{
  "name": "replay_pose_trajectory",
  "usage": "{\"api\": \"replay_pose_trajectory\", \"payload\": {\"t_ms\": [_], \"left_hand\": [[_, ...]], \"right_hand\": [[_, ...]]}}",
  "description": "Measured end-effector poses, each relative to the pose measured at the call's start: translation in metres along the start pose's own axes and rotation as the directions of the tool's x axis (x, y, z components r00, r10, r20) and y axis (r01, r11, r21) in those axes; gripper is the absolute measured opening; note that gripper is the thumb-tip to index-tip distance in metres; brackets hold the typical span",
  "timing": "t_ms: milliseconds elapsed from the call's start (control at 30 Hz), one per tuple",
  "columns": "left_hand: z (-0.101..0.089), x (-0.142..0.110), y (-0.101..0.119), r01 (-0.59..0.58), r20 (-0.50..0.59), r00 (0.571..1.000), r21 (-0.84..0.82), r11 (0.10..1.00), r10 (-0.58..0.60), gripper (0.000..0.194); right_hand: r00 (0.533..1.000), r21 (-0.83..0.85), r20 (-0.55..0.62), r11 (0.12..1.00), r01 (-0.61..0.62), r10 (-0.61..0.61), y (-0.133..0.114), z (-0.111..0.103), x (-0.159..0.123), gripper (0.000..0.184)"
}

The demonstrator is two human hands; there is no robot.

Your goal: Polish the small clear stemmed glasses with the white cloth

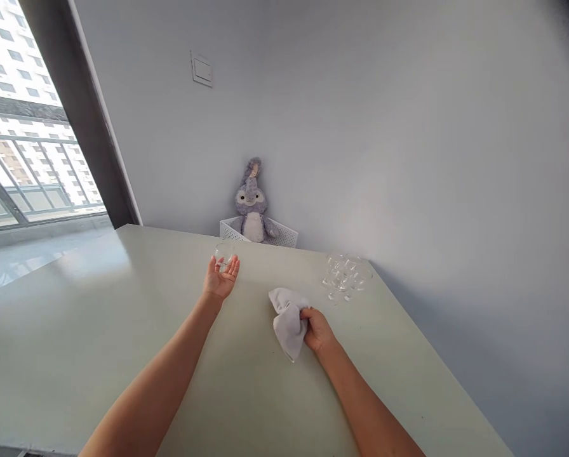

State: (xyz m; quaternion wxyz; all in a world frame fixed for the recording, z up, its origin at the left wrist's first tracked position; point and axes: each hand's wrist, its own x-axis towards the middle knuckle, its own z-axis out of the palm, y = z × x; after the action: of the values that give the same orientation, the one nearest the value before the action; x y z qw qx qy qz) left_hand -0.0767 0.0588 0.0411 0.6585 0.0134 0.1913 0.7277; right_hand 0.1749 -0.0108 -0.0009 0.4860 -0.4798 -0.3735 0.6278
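My left hand (221, 279) reaches to the far side of the table with its palm turned up. Its fingers and thumb curl around the lower part of a small clear drinking glass (225, 249). My right hand (317, 329) is closed on the right edge of a bunched pale grey cloth (289, 320), whose loose folds spread to the left over the table. Toward the right rear edge stands a tight cluster of clear glasses (345, 276), apart from both hands.
The pale green glossy table (246, 393) meets walls behind and at the right. A grey plush toy (252, 209) sits in a white perforated basket (284, 236) beyond the far edge. A window (32, 146) is at the left, a light switch (202, 70) on the wall.
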Motion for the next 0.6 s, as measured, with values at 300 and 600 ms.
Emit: {"api": "replay_pose_trajectory", "payload": {"t_ms": [300, 600], "left_hand": [[0.004, -0.051, -0.058, 0.170, 0.160, 0.962, 0.281, 0.945, -0.220, 0.029], [-0.022, -0.066, -0.077, 0.049, 0.322, 0.922, 0.453, 0.890, -0.214, 0.031]], "right_hand": [[0.982, 0.239, -0.174, 0.964, 0.112, -0.071, -0.012, 0.004, -0.012, 0.030], [0.627, -0.595, -0.247, 0.626, 0.503, -0.739, -0.016, 0.012, -0.031, 0.028]]}}
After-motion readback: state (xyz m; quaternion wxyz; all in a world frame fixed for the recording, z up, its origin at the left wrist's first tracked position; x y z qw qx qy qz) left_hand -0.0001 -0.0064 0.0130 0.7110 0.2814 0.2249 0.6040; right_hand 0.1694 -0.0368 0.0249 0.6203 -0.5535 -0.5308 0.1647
